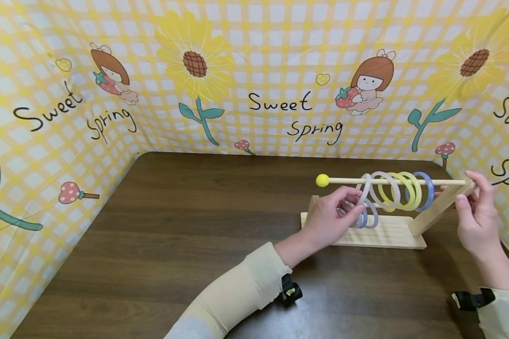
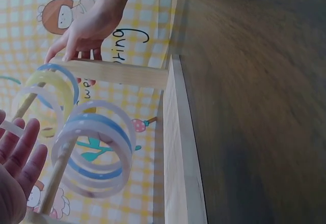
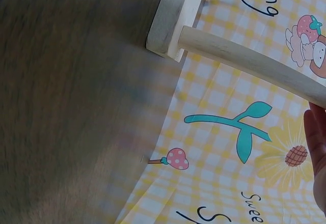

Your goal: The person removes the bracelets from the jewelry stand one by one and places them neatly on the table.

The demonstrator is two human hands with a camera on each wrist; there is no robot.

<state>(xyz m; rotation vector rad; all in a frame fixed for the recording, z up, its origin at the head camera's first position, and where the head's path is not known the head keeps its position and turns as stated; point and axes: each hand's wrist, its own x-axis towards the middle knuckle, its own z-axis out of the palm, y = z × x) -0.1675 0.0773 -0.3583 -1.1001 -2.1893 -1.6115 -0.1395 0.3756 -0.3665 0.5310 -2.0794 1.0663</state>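
Note:
A wooden ring stand [image 1: 377, 238] stands on the table, with an upper rod [image 1: 447, 182] that ends in a yellow ball [image 1: 322, 180]. My left hand [image 1: 332, 216] pinches a whitish translucent ring [image 1: 365, 188] around that rod. To its right on the same rod hang a pale lilac ring [image 1: 397, 197], yellow rings [image 1: 417, 190] and a blue ring [image 1: 430, 193]. Below, several blue and pale rings [image 2: 125, 152] circle a lower rod [image 2: 57, 175]. With thumb and fingers, my right hand [image 1: 479, 221] grips the top of the slanted wooden post [image 1: 434, 212].
Dark wooden table [image 1: 174, 245] surrounds the stand. Yellow checked cloth [image 1: 263, 56] with printed flowers and lettering rises behind and at both sides. Its right wall stands close to my right hand.

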